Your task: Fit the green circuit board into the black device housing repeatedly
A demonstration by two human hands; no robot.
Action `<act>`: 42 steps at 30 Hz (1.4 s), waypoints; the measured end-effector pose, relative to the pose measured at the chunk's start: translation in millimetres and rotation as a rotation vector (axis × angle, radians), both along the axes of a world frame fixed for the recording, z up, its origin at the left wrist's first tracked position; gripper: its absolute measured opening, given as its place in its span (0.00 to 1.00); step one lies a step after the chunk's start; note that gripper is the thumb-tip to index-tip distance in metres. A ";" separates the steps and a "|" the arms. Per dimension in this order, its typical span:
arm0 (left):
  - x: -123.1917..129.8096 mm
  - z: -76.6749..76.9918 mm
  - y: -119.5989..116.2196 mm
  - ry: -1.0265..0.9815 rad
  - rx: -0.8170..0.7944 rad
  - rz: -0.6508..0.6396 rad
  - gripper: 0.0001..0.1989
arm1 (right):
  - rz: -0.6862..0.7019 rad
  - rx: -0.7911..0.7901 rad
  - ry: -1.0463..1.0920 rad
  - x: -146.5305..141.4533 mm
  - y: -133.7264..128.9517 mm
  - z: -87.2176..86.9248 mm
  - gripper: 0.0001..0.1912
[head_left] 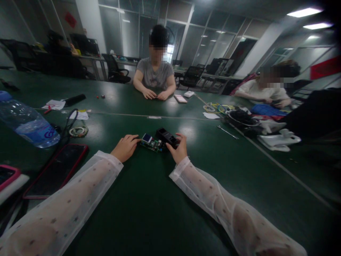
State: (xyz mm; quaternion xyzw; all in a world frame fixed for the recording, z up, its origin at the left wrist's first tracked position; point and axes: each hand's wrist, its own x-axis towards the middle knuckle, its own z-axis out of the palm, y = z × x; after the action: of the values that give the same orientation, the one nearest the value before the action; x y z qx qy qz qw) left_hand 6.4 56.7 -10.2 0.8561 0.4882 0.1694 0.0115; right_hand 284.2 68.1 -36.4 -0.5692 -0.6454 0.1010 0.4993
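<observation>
A small green circuit board [152, 144] with a little screen lies on the table in front of me. My left hand [126, 147] reaches its left edge with stretched fingers, a fingertip touching or very near it; the thumb is mostly hidden. Beside the board on the right is a black plastic case [166, 137] with cut-out openings. My right hand [179, 149] grips the case's right end between thumb and fingers. Case and board are close together, and I cannot tell whether they are joined.
On the left are a water bottle [32, 124], a red-edged phone [57, 170] and a bracelet [77, 131]. A wrench [227, 132], cables [218, 108] and a white plastic piece [279, 138] lie right on the green table [149, 213]. A person [155, 73] sits opposite, another [266, 90] at right.
</observation>
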 end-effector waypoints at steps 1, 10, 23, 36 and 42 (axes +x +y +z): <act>0.1 0.1 -0.1 0.001 0.002 0.000 0.17 | -0.010 -0.013 0.011 -0.2 0.0 -0.6 0.32; -1.3 -1.7 1.0 0.000 0.003 -0.005 0.17 | -0.039 -0.009 0.151 -1.8 0.3 2.0 0.25; 0.4 -2.1 1.6 0.006 0.014 0.014 0.16 | 0.248 0.086 0.117 -18.9 -28.1 32.0 0.25; 2.1 -2.4 0.4 -0.049 0.018 0.035 0.19 | 0.409 -0.091 -0.092 -18.8 -25.5 26.6 0.26; 2.8 -0.1 -0.5 -0.015 0.019 0.025 0.17 | 0.430 -0.156 -0.218 -16.8 -20.4 18.3 0.28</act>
State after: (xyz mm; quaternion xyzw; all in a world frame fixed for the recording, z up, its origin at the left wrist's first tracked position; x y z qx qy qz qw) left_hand 9.2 56.2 -10.3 0.8487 0.4970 0.1805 0.0052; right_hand 267.4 47.7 -18.1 -0.4633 -0.7919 0.1925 0.3482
